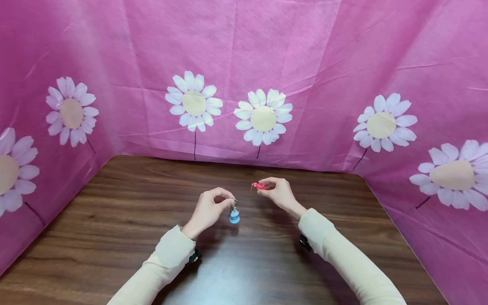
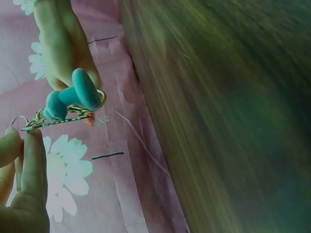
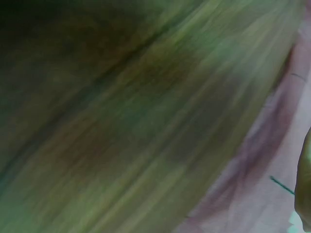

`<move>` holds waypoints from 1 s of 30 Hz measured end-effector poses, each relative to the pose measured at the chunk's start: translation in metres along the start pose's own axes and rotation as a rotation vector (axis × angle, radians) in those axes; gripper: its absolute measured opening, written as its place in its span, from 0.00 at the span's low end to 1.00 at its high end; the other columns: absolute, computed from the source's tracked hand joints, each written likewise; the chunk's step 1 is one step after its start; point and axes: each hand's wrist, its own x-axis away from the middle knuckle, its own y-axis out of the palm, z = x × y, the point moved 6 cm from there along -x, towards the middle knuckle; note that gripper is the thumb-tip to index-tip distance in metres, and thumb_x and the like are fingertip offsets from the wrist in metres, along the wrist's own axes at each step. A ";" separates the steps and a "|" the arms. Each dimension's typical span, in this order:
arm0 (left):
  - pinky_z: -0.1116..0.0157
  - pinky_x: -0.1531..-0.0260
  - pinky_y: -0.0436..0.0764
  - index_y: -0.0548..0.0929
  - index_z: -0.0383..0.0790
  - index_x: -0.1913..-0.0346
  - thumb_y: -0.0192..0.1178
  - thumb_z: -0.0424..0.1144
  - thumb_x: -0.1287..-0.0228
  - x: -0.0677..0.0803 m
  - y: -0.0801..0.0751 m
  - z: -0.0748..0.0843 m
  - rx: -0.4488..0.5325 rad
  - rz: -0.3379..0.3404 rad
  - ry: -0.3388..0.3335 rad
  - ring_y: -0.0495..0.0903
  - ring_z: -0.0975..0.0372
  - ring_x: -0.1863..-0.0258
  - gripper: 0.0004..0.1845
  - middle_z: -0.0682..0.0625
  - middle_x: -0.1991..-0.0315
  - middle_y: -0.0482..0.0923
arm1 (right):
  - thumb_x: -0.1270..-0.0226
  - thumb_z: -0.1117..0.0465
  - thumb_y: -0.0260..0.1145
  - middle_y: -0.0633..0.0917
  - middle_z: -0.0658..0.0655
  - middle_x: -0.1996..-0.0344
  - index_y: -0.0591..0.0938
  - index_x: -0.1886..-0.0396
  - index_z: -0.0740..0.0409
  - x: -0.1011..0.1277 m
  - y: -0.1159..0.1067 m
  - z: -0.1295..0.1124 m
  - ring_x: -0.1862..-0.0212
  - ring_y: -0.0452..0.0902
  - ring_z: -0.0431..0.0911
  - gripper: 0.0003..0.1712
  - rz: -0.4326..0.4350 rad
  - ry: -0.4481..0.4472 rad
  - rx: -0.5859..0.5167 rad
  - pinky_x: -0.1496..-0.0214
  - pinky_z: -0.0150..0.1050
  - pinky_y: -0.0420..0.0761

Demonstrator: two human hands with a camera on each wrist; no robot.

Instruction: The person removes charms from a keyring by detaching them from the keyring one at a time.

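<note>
My left hand pinches a metal key ring above the wooden table, and a small blue charm dangles from it. In the left wrist view the blue charm hangs by the ring next to my fingers. My right hand pinches a small red piece a short way to the right of the ring, at about the same height. The two items do not touch. The right wrist view is blurred and shows only the table top and pink cloth.
Pink cloth with white daisies walls the table at the back and on both sides. The dark wood top stretches bare around and in front of my hands. Cream sleeves cover both forearms.
</note>
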 end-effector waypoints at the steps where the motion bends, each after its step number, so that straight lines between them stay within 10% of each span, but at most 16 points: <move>1: 0.73 0.71 0.73 0.84 0.40 0.69 0.65 0.31 0.48 -0.001 0.001 -0.002 -0.003 -0.007 0.000 0.77 0.67 0.75 0.02 0.48 0.73 0.84 | 0.55 0.65 0.74 0.87 0.57 0.69 0.84 0.61 0.59 -0.005 0.002 0.003 0.69 0.81 0.39 0.17 -0.008 0.009 0.006 0.65 0.30 0.78; 13: 0.74 0.72 0.73 0.83 0.34 0.67 0.64 0.30 0.47 -0.004 0.007 0.008 0.059 -0.036 0.011 0.79 0.55 0.72 0.03 0.42 0.70 0.84 | 0.51 0.62 0.72 0.86 0.58 0.66 0.83 0.58 0.61 -0.031 0.002 0.052 0.65 0.78 0.42 0.18 -0.077 0.046 0.168 0.63 0.32 0.75; 30: 0.74 0.73 0.72 0.83 0.31 0.67 0.63 0.29 0.47 0.003 -0.001 0.027 0.043 -0.045 0.029 0.76 0.65 0.75 0.05 0.40 0.69 0.83 | 0.51 0.63 0.71 0.85 0.58 0.66 0.83 0.59 0.62 -0.032 -0.006 0.069 0.65 0.78 0.43 0.17 -0.103 0.076 0.234 0.61 0.35 0.75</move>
